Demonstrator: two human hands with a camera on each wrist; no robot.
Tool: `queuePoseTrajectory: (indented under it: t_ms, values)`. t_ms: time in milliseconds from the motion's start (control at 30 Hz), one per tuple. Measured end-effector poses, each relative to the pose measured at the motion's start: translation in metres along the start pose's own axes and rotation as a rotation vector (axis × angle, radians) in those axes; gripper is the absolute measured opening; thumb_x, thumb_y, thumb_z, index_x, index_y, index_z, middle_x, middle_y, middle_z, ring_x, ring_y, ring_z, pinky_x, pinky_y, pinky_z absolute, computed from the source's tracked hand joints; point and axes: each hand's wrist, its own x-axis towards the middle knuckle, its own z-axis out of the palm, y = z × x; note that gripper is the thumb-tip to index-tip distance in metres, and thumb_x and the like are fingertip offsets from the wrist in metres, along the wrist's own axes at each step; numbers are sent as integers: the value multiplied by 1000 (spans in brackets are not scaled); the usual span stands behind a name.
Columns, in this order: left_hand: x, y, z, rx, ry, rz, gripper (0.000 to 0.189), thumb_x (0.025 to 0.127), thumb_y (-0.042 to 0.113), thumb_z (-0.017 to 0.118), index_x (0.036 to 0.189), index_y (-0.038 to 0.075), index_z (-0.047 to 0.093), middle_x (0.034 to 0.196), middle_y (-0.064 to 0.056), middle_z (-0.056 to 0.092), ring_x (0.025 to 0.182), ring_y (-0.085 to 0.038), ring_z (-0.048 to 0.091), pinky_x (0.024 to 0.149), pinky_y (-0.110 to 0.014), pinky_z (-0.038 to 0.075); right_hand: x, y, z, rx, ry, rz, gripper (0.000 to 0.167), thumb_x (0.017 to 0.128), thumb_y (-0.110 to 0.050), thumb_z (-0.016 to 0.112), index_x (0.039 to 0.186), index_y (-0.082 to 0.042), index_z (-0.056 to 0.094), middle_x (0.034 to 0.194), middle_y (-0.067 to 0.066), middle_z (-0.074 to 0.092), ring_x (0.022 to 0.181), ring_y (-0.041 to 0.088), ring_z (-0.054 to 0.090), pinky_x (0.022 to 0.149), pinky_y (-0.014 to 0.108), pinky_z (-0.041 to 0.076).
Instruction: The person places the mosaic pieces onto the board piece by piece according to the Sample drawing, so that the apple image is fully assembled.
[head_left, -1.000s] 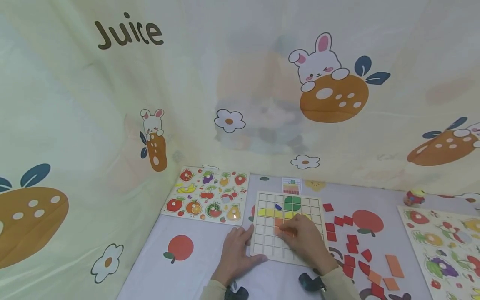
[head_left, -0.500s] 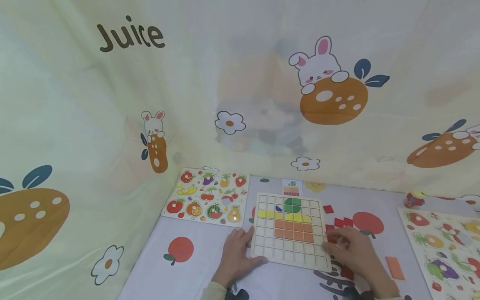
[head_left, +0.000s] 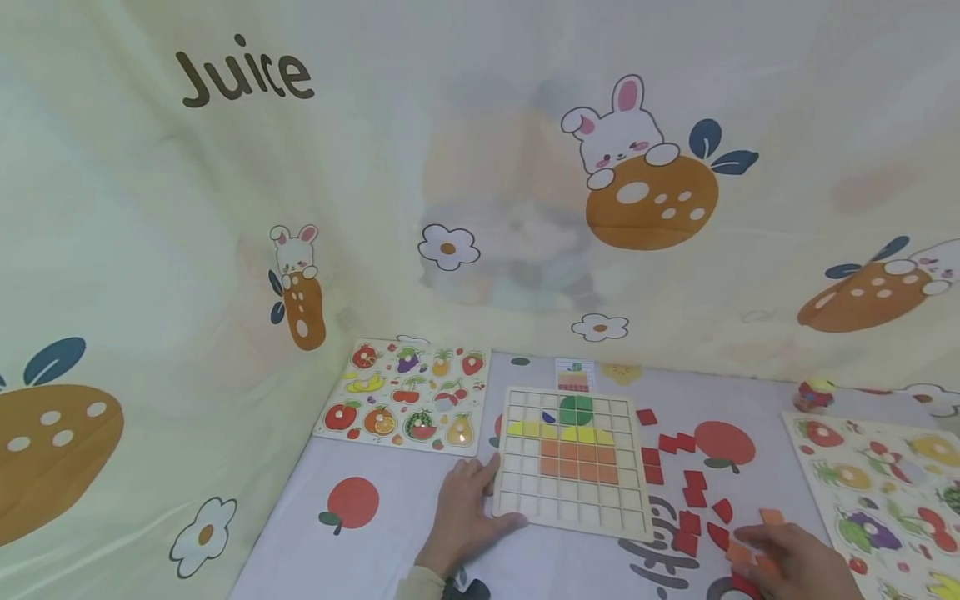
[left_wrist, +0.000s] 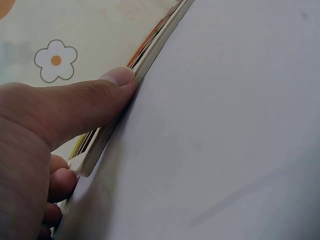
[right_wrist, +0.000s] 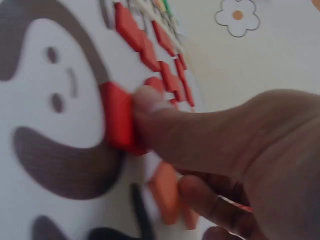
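While bracing a squarish board [head_left: 551, 504], slanting rightward from the thumb tip, with spread left hand [head_left: 462, 507], touching a red tile [right_wrist: 117, 120], set lengthwise across the right hand's [head_left: 806, 567] thumb tip. Mostly hidden by fingers in head view, plain in right wrist view; cannot tell right finger gap or grip.

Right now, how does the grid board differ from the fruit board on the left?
The grid board is ruled into square cells, some bare; the fruit board carries separate fruit shapes. The left grip touches the grid board, while no grip touches the fruit board. Both are pale and lie on the table.
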Motion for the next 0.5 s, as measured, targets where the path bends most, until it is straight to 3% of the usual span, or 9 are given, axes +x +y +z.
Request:
queuePoseTrajectory:
  t_ms: [233,400,500]
  values:
    - [-1,-1,1,-15,7,-1,100,74,67,86,154,17,57,89,14,47,88,-3,37,77,-25,36,0,0,10,31,50,-1,57,80,-42,91,119,-5,74,95,0,71,79,17,60,73,35,56]
    - [-1,-1,4,-29,8,-5,99,73,67,87,154,18,57,89,15,46,89,-3,37,77,-25,36,-4,-5,11,46,86,-37,42,87,-36,88,111,-5,71,84,-3,69,73,16,59,66,30,50]
    - [-1,-2,4,-38,-1,-7,100,73,68,86,155,18,56,89,15,46,88,-3,36,77,-25,36,-9,-10,9,67,114,-54,50,90,-44,84,115,-4,68,84,-4,69,70,14,59,62,26,49]
